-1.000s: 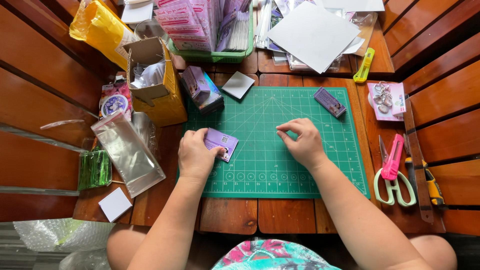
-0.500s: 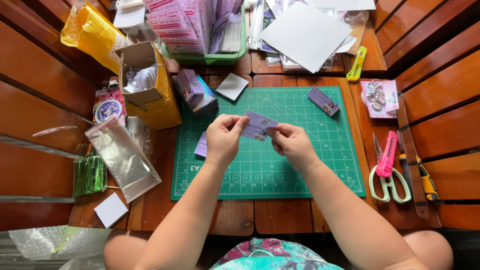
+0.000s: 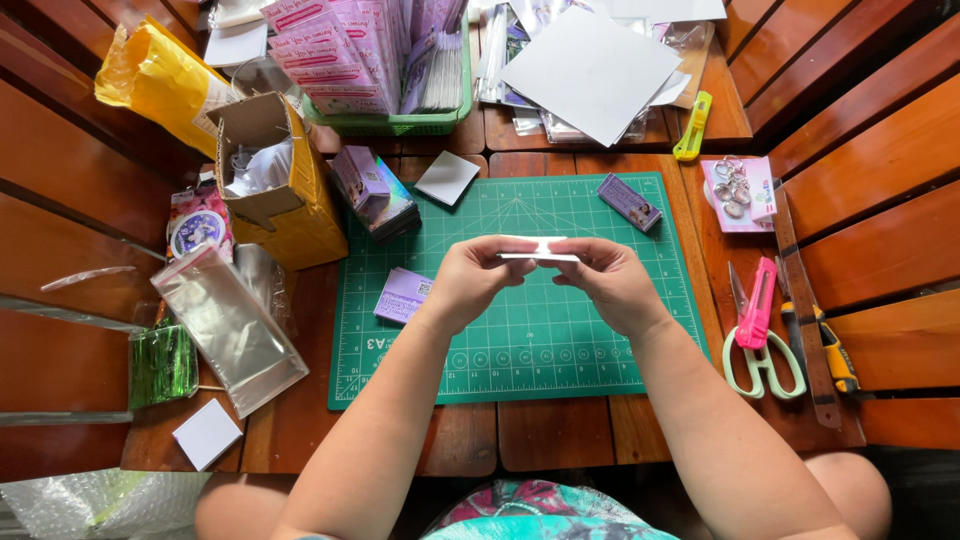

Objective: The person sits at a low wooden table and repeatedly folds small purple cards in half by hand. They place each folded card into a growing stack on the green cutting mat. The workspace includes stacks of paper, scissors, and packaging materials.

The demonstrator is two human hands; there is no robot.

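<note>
We hold a small card [image 3: 538,249] between both hands above the green cutting mat [image 3: 520,345], near the mat's middle. Our left hand [image 3: 472,282] pinches its 9 o'clock end and our right hand [image 3: 610,283] pinches its 3 o'clock end, so each grip is closed on the card. We see the card almost edge-on, as a thin pale strip; its long axis runs from 9 to 3 o'clock, level with the desk, and we cannot tell which face is up. On the mat at 9 o'clock of our left hand lies a small purple packet [image 3: 403,294], apart from the fingers. Another purple packet [image 3: 630,202] lies near the mat's 1 o'clock corner. At 3 o'clock, off the mat, pink-handled scissors [image 3: 757,335] rest on the wooden desk [image 3: 555,432]. At 10 o'clock stands an open yellow cardboard box [image 3: 283,180], and a clear cellophane sleeve [image 3: 228,325] lies at 9 o'clock of the mat.
</note>
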